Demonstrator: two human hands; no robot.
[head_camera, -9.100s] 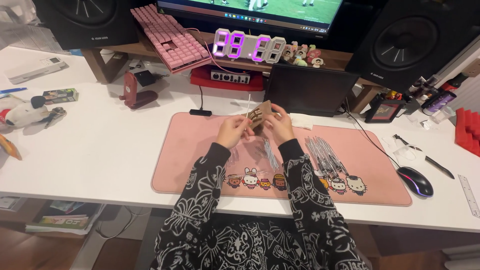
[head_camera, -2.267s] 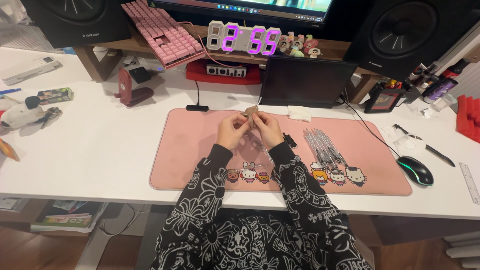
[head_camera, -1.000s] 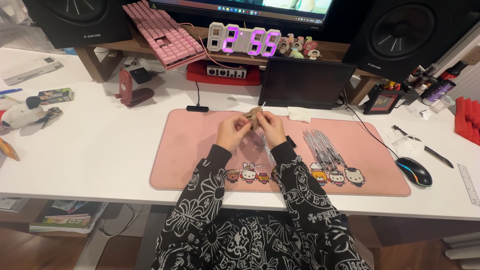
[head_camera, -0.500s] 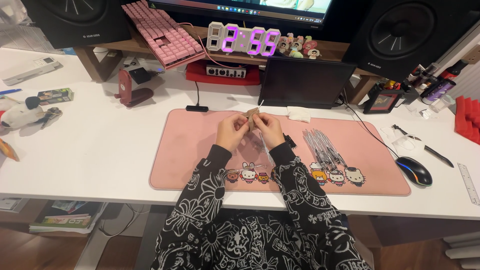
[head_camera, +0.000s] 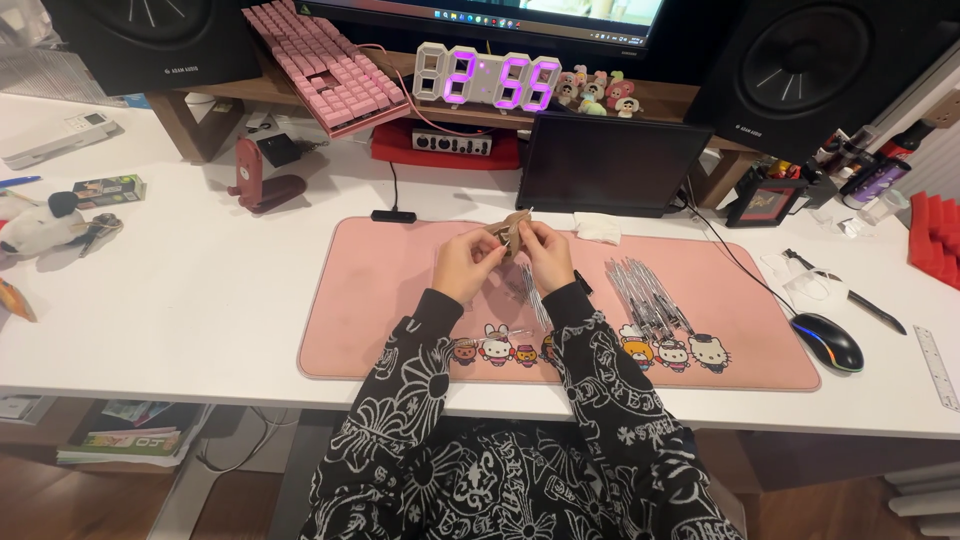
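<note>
Your left hand (head_camera: 463, 264) and your right hand (head_camera: 546, 252) both pinch a small brown card piece (head_camera: 513, 230), held up over the far middle of the pink desk mat (head_camera: 380, 300). To the right, a bunch of thin clear sticks (head_camera: 645, 297) lies on the mat. Farther right sits a black mouse (head_camera: 828, 341).

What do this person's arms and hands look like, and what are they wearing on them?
Both arms are covered to the wrist by long black sleeves printed all over with white ornate crosses and floral emblems; the same pattern runs across the body of the garment. The left hand and right hand are bare: no gloves are worn, and no rings or watch show. The cuffs look snug and plain-edged.
</note>
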